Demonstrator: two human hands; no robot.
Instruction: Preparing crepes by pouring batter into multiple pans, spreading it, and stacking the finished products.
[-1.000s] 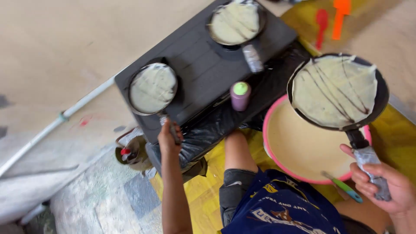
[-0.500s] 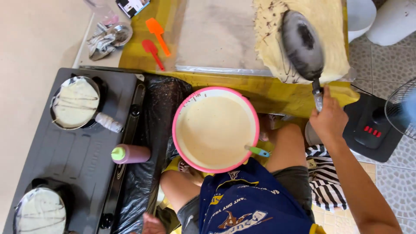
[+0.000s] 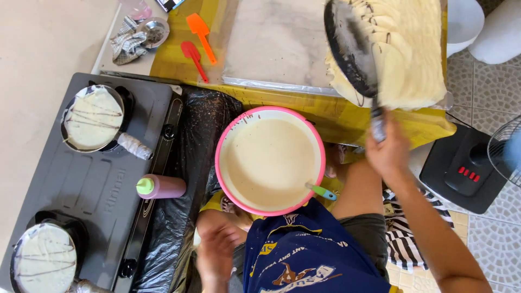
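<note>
Tiled floor and a pale wall frame a low yellow surface [image 3: 304, 108], on which a foil-lined tray [image 3: 282, 49] is laid beyond the right hand [image 3: 386, 152]. That hand's fingers are closed fully around the handle of a dark frying pan [image 3: 350, 49], which is tipped on edge so that its crepe is dropped onto the stack of crepes [image 3: 407, 54] just past the fingers. A pink bowl of batter [image 3: 269, 160] is kept close beside them, a ladle handle [image 3: 321, 191] resting in it. The left hand [image 3: 216, 258] is held low and blurred; its fingers seem loosely curled and empty, though this cannot be told for certain. Farther out from the left fingers, a grey stove [image 3: 81, 179] carries two more pans with crepes [image 3: 93, 118] [image 3: 44, 259], with a pink squeeze bottle [image 3: 161, 186] lying between.
</note>
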